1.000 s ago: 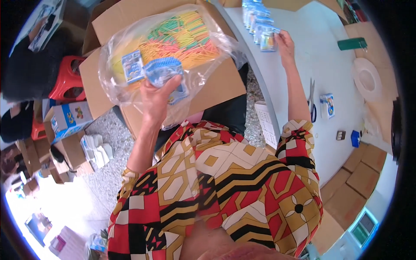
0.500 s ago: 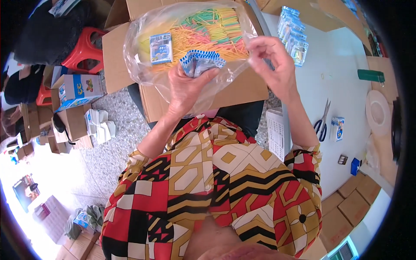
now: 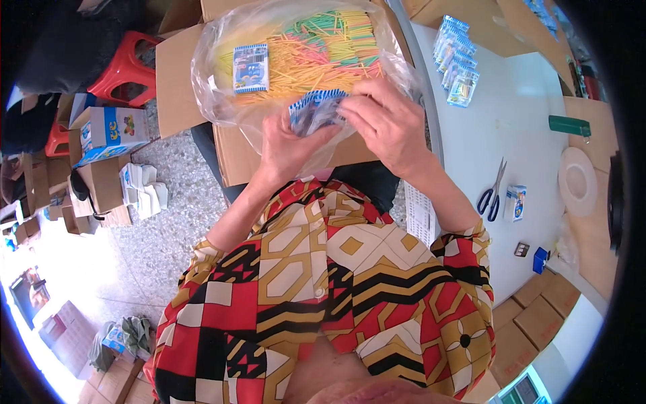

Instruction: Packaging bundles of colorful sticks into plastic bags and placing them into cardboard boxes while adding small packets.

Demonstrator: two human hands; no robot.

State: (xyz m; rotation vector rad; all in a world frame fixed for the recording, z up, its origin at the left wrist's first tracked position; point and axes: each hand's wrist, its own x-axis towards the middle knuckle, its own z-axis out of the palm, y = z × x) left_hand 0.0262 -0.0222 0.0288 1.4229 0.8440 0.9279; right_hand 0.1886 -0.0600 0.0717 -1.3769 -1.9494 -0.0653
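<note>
The left grip (image 3: 288, 148) pinches a fan of blue-and-white packets (image 3: 311, 113); the right grip (image 3: 391, 128), fingertips bunched, meets the fan's right edge, though whether it pinches one I cannot tell. Just beyond both grips, a lone packet (image 3: 250, 69) lies on coloured sticks (image 3: 306, 64) in a clear bag (image 3: 206, 97). Right of the right grip, overlapping packets (image 3: 456, 59) line the pale surface (image 3: 501, 118).

Packets (image 3: 313, 111) hide most of the left hand's (image 3: 289, 145) fingers; the right hand's (image 3: 387, 124) fingertips cover their right edge, and their count cannot be told. Beyond the 2 hands, the top edge cuts off the carton (image 3: 178, 94). Nearer than the right hand, its forearm and sleeve partly hide a white basket (image 3: 418, 209).
</note>
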